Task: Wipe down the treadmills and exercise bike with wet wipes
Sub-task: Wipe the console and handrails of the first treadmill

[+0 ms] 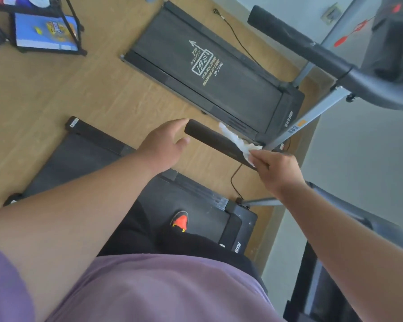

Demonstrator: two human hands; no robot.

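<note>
- Head view, looking down: the landmark here is the dark foam-covered handlebar grip of the nearer treadmill, slanting across the middle of the shot.
- The right hand is at the inner end of that grip, fingers curled and pinching a crumpled white wet wipe against it. The wipe lies bunched along the grip's upper side, just beyond the knuckles.
- The left hand is at the grip's free outer end, fingers relaxed and loosely spread, fingertips just touching or nearly touching the end cap. Can't really tell which. It isn't wrapped around anything.
- Below the grip is the nearer black treadmill deck, with an orange and black shoe standing on it, plus a purple shirt filling the bottom of the frame.
- Beyond the grip lies a second black treadmill belt with white printed lettering and an arrow, flat on the light wooden floor.
- Far off past the grip's outer end, in the top corner, sits a black wire rack holding a blue box.
- A thin black power cord runs along the floor just under the grip's inner end.
</note>
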